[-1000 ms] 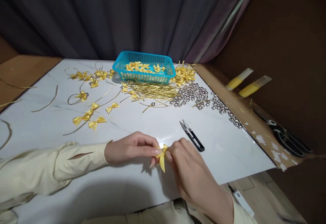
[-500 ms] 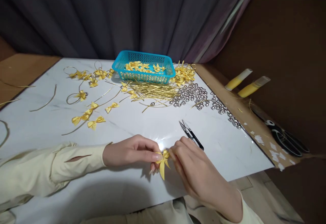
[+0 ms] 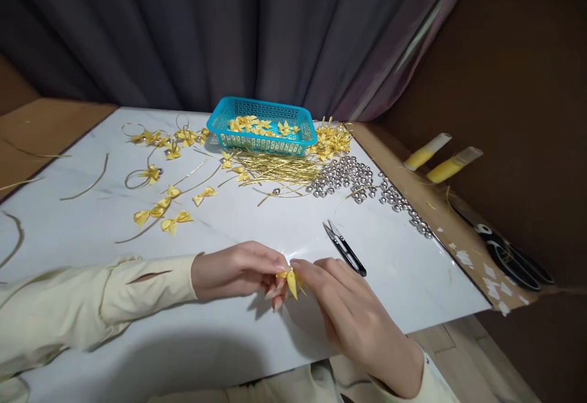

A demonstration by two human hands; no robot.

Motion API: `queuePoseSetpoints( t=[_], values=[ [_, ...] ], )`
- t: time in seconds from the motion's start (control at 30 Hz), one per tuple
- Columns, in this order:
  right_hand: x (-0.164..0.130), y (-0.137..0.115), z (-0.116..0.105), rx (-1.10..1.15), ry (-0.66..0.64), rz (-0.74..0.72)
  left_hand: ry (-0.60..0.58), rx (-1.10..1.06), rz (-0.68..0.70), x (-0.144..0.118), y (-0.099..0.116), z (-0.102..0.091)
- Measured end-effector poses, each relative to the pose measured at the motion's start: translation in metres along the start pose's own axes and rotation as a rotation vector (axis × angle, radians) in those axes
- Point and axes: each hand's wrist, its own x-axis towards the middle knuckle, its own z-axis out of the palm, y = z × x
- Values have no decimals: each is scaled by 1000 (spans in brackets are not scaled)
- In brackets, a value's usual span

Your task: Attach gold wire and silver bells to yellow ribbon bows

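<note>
A small yellow ribbon bow is pinched between the fingertips of both hands, just above the white board. My left hand comes in from the left in a pale yellow sleeve and grips the bow's left side. My right hand reaches up from the lower right, its fingertips on the bow's right side. Black thread snips lie on the board just beyond my right hand.
A blue basket of yellow bows stands at the back. In front of it lie gold wire pieces, silver beads and several loose bows. Two glue tubes and black scissors sit right.
The bow's tails have been folded in and look shorter. My right fingers have shifted left over the bow. The view has tilted slightly.
</note>
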Motion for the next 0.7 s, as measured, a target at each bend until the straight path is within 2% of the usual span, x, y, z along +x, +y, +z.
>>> queuePoseSetpoints(
  t=[0.2,0.5,0.7],
  values=[
    [4,0,-7,-42,0,-22,3,-34,-10,1,-1,-2],
    [14,4,-6,-209,16,-169,15,-91,6,2,-2,0],
    [6,10,3,-135,69,-166,-29,-95,25,1,-1,-1]
  ],
)
